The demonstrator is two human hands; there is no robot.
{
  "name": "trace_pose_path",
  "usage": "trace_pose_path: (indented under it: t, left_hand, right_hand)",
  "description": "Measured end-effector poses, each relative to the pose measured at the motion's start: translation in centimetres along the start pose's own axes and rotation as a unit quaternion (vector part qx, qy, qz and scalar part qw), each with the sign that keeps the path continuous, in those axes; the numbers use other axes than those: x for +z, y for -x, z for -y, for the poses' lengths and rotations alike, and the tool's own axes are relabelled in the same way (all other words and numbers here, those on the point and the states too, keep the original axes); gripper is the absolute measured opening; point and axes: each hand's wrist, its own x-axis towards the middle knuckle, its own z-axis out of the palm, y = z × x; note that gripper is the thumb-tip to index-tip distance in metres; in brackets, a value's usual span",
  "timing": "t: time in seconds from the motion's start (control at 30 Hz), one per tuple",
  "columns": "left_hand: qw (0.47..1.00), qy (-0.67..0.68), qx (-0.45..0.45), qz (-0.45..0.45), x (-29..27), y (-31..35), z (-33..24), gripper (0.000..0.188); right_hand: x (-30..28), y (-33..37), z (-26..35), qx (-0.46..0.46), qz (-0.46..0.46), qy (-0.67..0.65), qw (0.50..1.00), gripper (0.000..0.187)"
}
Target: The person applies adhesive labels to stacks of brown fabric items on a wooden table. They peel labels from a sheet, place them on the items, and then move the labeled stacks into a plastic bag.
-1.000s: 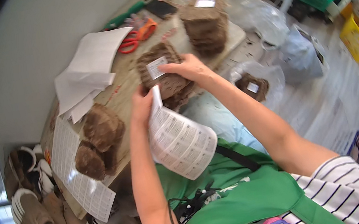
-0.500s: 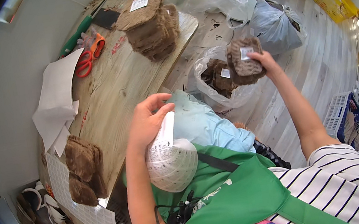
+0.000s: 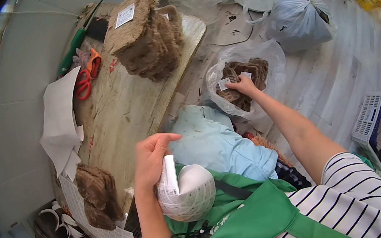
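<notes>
The fingers (image 3: 245,80) of the right hand (image 3: 251,88) are clamped on a labelled brown bundle (image 3: 233,95), with the thumb laid at the edge of its white label (image 3: 224,84). Small dark print is carried on this label, but it is too small to be read. The bundle lies inside a clear plastic bag (image 3: 275,57) on the floor, beside another fuzzy brown bundle (image 3: 258,71) that is also labelled. Fine print is seen on the label topping the brown stack (image 3: 139,39) on the desk (image 3: 114,116), and a printed grid covers the curled label sheet (image 3: 188,197). The sheet is touched by the left hand (image 3: 150,158), whose thumb and forefinger are pointed forward; whether it is gripped by the other fingers cannot be told. Half a second ago, the labelled bundle was held up to the right of the bag's opening; now it has been brought down into it, and the right arm is reached farther inward.
</notes>
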Motion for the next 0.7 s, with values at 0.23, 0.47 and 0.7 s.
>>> trace_pose_path:
  t: [0.23, 0.47, 0.7]
  left_hand:
    - [0.986, 0.021, 0.078, -0.143, -2.1, -0.7, -3.2, 0.029]
    - [0.917, -0.134, 0.263, -0.268, -5.6, -8.6, -9.1, 0.064]
    - [0.984, -0.032, 0.012, -0.175, -7.5, -17.9, -9.2, 0.089]
  right_hand:
    - [-6.0, 3.1, 10.0, -0.153, -0.152, 0.023, 0.976, 0.043]
    - [-8.9, 4.2, 30.2, -0.255, -0.170, -0.082, 0.948, 0.086]
    - [-7.7, 4.0, 35.9, -0.124, 0.021, 0.036, 0.991, 0.120]
